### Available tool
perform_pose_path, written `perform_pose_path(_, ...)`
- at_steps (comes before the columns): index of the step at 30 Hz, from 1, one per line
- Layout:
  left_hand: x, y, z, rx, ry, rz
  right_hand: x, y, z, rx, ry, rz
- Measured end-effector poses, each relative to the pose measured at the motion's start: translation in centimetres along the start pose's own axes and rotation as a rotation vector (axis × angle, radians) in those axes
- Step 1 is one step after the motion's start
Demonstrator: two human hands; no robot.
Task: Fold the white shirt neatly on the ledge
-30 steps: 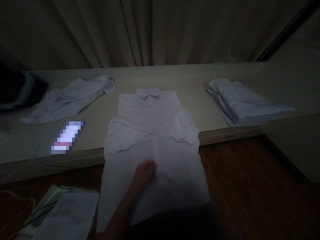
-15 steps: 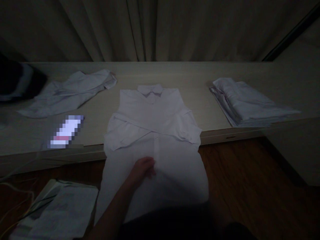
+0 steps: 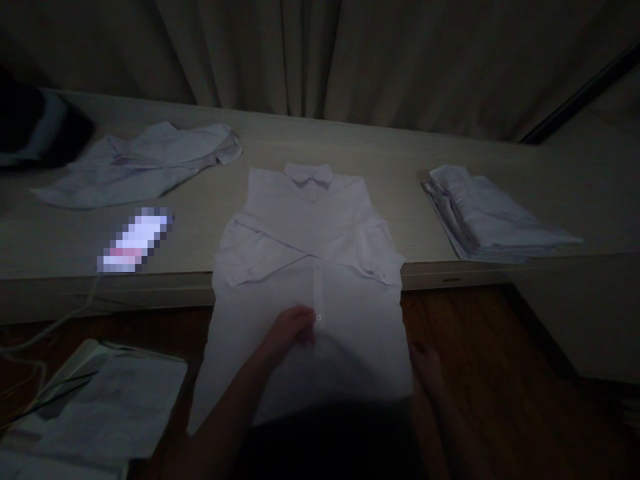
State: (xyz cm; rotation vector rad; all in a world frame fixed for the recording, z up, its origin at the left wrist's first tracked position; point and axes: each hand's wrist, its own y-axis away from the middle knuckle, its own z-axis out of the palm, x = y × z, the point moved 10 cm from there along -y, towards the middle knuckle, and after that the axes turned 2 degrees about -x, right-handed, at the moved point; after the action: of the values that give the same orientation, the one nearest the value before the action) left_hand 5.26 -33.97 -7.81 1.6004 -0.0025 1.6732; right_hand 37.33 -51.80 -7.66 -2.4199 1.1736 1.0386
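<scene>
A white collared shirt lies front up, its collar and upper half on the pale ledge. The sleeves are folded across its chest, and the lower half hangs over the front edge toward me. My left hand is over the button placket, with the fingers closed in a pinch on the cloth beside a button. At the shirt's right side edge is my right hand, fingers curled against the border of the cloth. Dim light hides the exact grip of its fingertips.
Folded white garments are stacked on the ledge at right. A crumpled white garment lies at left, near a lit phone with a cable. Papers are low at left; a curtain hangs behind.
My right hand has come into view at the shirt's right side. The left hand stays at the placket, its fingers now closer to a button. The view has tilted slightly.
</scene>
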Motion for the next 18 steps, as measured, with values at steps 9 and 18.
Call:
perform_pose_path(9, 0.5, 0.5, 0.1, -0.024, -0.063, 0.036, -14.3, 0.8, -1.2, -0.059, -0.074, -0.343)
perform_pose_path(18, -1.0, -0.5, -0.2, -0.052, -0.090, 0.038, -22.1, 7.9, 12.4, -0.426, 0.014, -0.681)
